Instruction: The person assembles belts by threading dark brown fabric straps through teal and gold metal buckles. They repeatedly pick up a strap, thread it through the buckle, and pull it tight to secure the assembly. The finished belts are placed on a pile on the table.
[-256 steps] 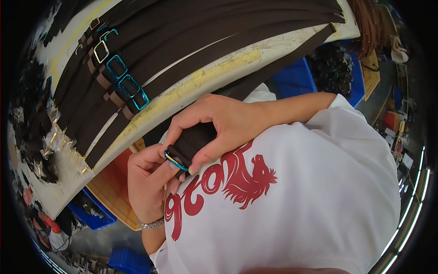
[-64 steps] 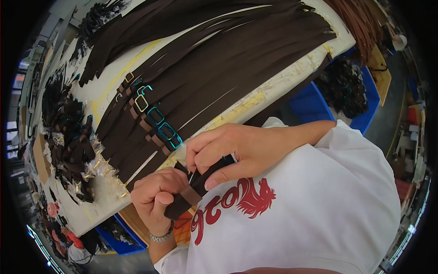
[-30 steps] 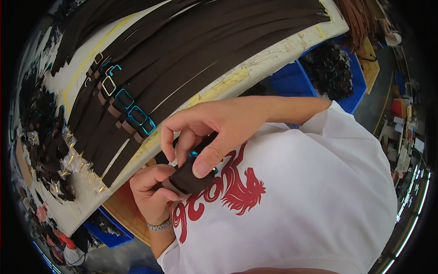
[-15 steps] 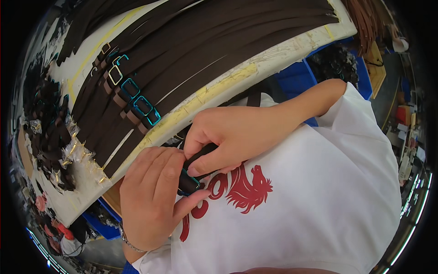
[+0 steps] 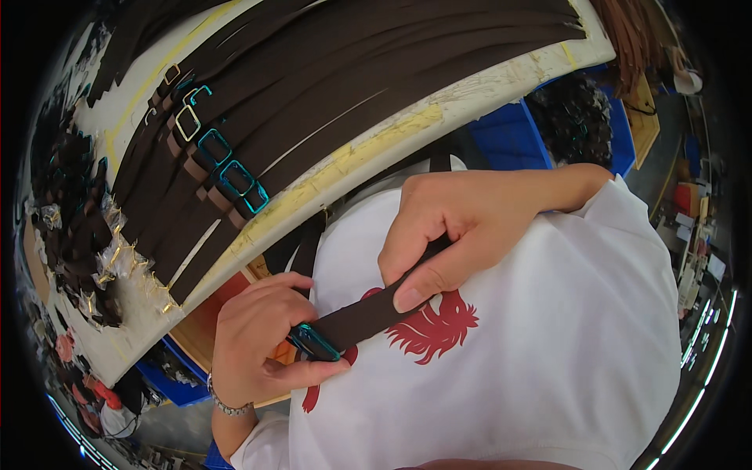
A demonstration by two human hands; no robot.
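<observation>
A dark brown belt strap (image 5: 360,319) stretches between my hands in front of my white shirt. At its left end sits a buckle (image 5: 315,342) with a teal-blue film on its frame. My left hand (image 5: 262,337) is closed on the buckle end, its thumb along the lower edge of the frame. Some of its fingers are hidden behind. My right hand (image 5: 454,235) pinches the strap between thumb and curled fingers, a short way right of the buckle. Beyond my hands, more dark straps (image 5: 345,102) lie side by side on the table, several ending in buckles (image 5: 235,178).
The pale table edge (image 5: 368,145) with yellow tape runs slantwise beyond my hands. Plastic-wrapped gold-coloured hardware (image 5: 121,254) and dark pieces crowd its left end. Blue bins (image 5: 509,133) holding dark items stand below the table. Brown straps (image 5: 623,47) hang at the far right.
My right hand has moved right and slightly up, away from my left hand. A straight length of strap now shows between them, and the buckle is more exposed.
</observation>
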